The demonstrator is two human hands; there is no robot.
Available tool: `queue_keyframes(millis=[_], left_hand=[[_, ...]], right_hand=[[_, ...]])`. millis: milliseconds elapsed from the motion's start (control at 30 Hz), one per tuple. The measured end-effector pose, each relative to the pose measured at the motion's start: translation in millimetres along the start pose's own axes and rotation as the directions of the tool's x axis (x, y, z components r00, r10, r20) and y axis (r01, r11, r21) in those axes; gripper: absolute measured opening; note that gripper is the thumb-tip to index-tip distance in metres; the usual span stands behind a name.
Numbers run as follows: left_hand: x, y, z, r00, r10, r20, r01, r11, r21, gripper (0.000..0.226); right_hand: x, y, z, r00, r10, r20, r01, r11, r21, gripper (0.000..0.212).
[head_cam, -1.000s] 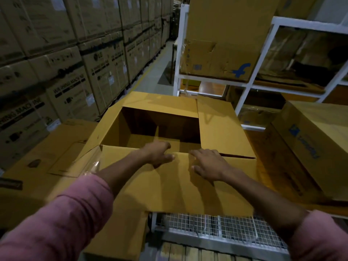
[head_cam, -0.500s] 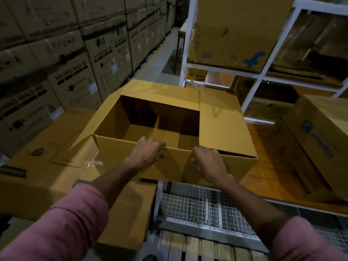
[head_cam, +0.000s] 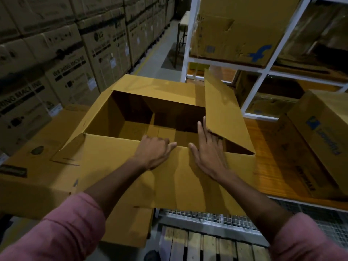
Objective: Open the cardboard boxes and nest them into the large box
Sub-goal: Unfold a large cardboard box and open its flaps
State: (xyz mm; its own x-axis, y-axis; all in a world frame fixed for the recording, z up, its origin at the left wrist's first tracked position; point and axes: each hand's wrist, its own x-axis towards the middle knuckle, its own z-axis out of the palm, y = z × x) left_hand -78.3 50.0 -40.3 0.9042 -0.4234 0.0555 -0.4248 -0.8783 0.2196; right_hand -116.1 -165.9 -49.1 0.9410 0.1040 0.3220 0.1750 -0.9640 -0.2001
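Observation:
An open brown cardboard box [head_cam: 105, 119] lies in front of me with its dark inside showing. Its near flap [head_cam: 169, 185] is folded toward me. My left hand [head_cam: 152, 154] grips the edge of that near flap, fingers curled over it. My right hand [head_cam: 207, 151] lies with straight fingers against the near flap, its fingertips touching the underside of the raised right flap [head_cam: 224, 113]. A large flattened box [head_cam: 37, 172] sits to the left below the open one.
Stacked washing-machine cartons [head_cam: 62, 59] wall the left side of an aisle. A white metal rack [head_cam: 190, 40] holds cardboard boxes [head_cam: 239, 29] ahead. A printed box [head_cam: 320, 132] rests on the wooden shelf [head_cam: 263, 166] at right. A wire-mesh deck [head_cam: 216, 219] lies below.
The near flap has swung back out toward me. The right flap has lifted from flat to tilted up, with my right hand moved forward under it. My left hand stays on the near flap's edge.

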Motion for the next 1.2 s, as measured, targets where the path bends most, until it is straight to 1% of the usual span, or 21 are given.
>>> queue_keyframes(millis=[100,167,233,300,367,433,467,533,567,633,733,833,933,1000,1067,1100,1133,1167,1200], left_hand=[[25.6,40.2,9.5,0.997,0.078,-0.023,-0.078,0.997,-0.01,0.061],[40.1,57.2,16.4,0.996,0.092,0.006,-0.092,0.996,-0.017,0.063],[43.0,62.5,24.9,0.996,0.083,0.021,-0.083,0.996,0.026,0.065],[37.8,59.1,31.8,0.998,0.058,-0.02,-0.056,0.995,0.082,0.071],[33.9,56.6,33.7,0.996,0.054,-0.066,-0.046,0.992,0.116,0.073],[33.6,57.6,33.2,0.995,0.066,-0.076,-0.054,0.986,0.156,0.071],[33.7,58.4,33.1,0.994,0.07,-0.081,-0.055,0.983,0.175,0.069],[32.6,59.5,31.6,0.992,0.079,-0.099,-0.059,0.979,0.195,0.067],[32.6,59.6,31.8,0.99,0.085,-0.108,-0.062,0.977,0.202,0.066],[33.8,58.4,33.6,0.988,0.093,-0.124,-0.065,0.976,0.209,0.066],[37.4,56.1,38.9,0.988,0.092,-0.125,-0.064,0.975,0.213,0.071],[37.8,55.3,42.1,0.986,0.087,-0.145,-0.059,0.98,0.189,0.071],[36.9,55.0,41.0,0.983,0.102,-0.154,-0.074,0.981,0.181,0.07],[36.3,50.6,41.9,0.981,0.135,-0.142,-0.109,0.978,0.175,0.073],[33.6,44.4,41.6,0.974,0.193,-0.119,-0.174,0.973,0.155,0.074],[32.1,42.0,40.4,0.968,0.23,-0.099,-0.215,0.967,0.137,0.07],[30.8,40.4,37.5,0.961,0.264,-0.078,-0.254,0.96,0.116,0.065],[30.3,38.8,34.9,0.955,0.29,-0.055,-0.284,0.954,0.095,0.059],[29.4,38.1,31.4,0.952,0.302,-0.038,-0.299,0.951,0.078,0.055]], right_hand=[[11.6,22.0,-17.8,0.991,0.133,-0.035,-0.135,0.989,-0.062,0.074],[18.4,44.2,-29.2,0.979,0.182,-0.093,-0.194,0.97,-0.144,0.076],[20.9,70.9,-37.4,0.962,0.251,-0.107,-0.268,0.945,-0.189,0.078],[18.9,95.2,-41.3,0.937,0.345,-0.053,-0.348,0.921,-0.175,0.077],[14.2,112.8,-40.6,0.893,0.449,0.034,-0.436,0.881,-0.183,0.073],[11.0,123.7,-35.0,0.815,0.569,0.112,-0.557,0.822,-0.12,0.072],[10.5,126.3,-31.7,0.781,0.607,0.149,-0.608,0.793,-0.047,0.072],[9.6,124.6,-30.1,0.748,0.634,0.196,-0.659,0.746,0.097,0.073],[9.4,123.3,-31.6,0.74,0.641,0.204,-0.669,0.731,0.13,0.072],[11.0,123.3,-36.0,0.719,0.663,0.208,-0.692,0.711,0.126,0.066],[13.6,126.9,-39.3,0.728,0.656,0.198,-0.684,0.715,0.145,0.053],[15.4,126.6,-39.1,0.735,0.657,0.168,-0.678,0.716,0.166,0.042],[11.6,122.6,-39.1,0.728,0.674,0.125,-0.686,0.712,0.151,0.039],[6.4,120.7,-38.0,0.753,0.653,0.082,-0.659,0.747,0.094,0.039],[1.7,114.3,-38.0,0.826,0.563,0.033,-0.561,0.826,-0.063,0.039],[-1.1,109.0,-38.0,0.876,0.482,-0.001,-0.478,0.87,-0.12,0.037],[-4.4,102.9,-37.2,0.925,0.38,-0.022,-0.379,0.916,-0.13,0.033],[-8.7,94.5,-36.4,0.963,0.269,-0.02,-0.269,0.958,-0.099,0.032],[-14.4,86.7,-34.9,0.985,0.171,0.018,-0.17,0.984,-0.044,0.038]])
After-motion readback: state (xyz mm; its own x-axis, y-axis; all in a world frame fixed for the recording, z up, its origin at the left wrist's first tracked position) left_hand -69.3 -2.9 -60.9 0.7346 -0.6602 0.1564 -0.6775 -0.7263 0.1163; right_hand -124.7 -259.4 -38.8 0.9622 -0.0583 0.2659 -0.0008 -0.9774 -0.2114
